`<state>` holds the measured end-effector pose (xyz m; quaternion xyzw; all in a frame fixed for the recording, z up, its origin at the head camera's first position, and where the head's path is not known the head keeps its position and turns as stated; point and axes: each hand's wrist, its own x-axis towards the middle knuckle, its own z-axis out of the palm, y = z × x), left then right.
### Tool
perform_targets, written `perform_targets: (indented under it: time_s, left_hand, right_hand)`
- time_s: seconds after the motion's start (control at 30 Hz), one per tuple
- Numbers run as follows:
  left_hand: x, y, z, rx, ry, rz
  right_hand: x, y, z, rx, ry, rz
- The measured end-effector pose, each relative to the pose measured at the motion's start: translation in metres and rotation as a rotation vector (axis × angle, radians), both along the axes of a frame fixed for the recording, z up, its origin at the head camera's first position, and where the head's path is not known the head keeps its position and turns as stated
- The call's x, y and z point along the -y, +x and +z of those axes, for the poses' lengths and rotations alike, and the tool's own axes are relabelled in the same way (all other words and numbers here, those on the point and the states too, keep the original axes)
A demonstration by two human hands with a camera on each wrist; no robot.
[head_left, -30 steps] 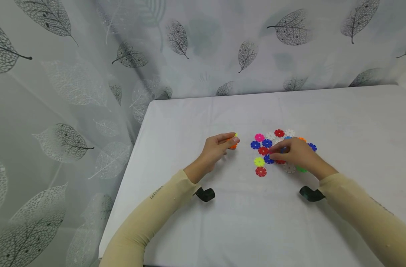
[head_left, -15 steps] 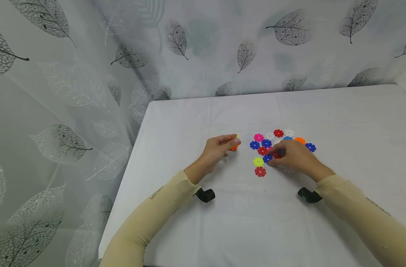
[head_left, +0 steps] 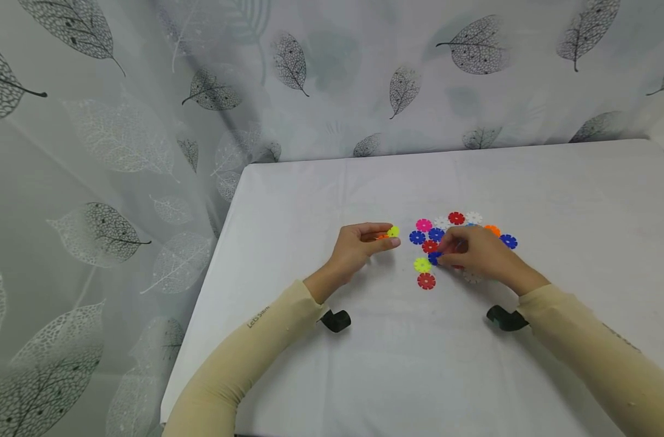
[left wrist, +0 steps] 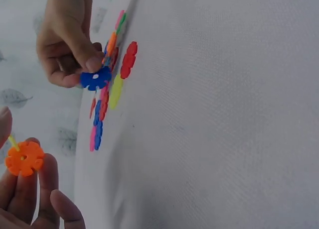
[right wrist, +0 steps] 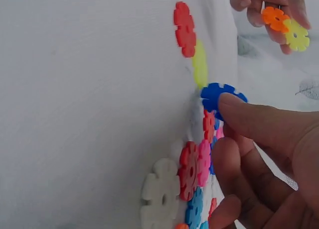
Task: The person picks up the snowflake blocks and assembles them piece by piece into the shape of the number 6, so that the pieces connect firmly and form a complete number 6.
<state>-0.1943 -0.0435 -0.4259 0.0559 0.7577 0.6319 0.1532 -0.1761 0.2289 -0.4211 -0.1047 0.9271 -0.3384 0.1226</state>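
Observation:
My left hand (head_left: pixel 358 247) holds two notched plastic snowflake discs joined edge to edge, one orange (left wrist: pixel 24 163) and one yellow (right wrist: pixel 297 36), above the table. In the left wrist view the yellow one shows only as a thin edge behind the thumb. Between thumb and fingers my right hand (head_left: pixel 479 250) pinches a blue snowflake disc (right wrist: pixel 213 95), raised over the loose discs. Just left of that hand lie a yellow disc (head_left: pixel 422 265) and a red disc (head_left: pixel 426 281) on the cloth. The right hand hides part of the pile in the head view.
Several more snowflake discs in pink (head_left: pixel 423 225), white, red, orange and blue (head_left: pixel 508 241) lie around the right hand. A white cloth covers the table (head_left: pixel 397 364). Behind it hangs a leaf-print curtain (head_left: pixel 332 79). Dark wrist-worn pieces (head_left: pixel 336 321) stick out below both sleeves.
The left hand has shifted slightly right and turned, bringing the yellow disc into fuller view. My right hand has picked the blue disc up from beside the yellow one.

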Motion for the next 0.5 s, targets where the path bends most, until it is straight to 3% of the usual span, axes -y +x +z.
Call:
perform_targets:
  time_s: [0.27,0.5]
  left_hand:
    - [-0.002,0.003,0.0,-0.129,-0.096,-0.076]
    - [0.0,0.005,0.001,-0.15,-0.092,-0.11]
  right_hand:
    - [0.009,0.0,0.009,-0.082,-0.196,-0.026]
    - [0.021,0.003,0.016,-0.103,-0.345,-0.056]
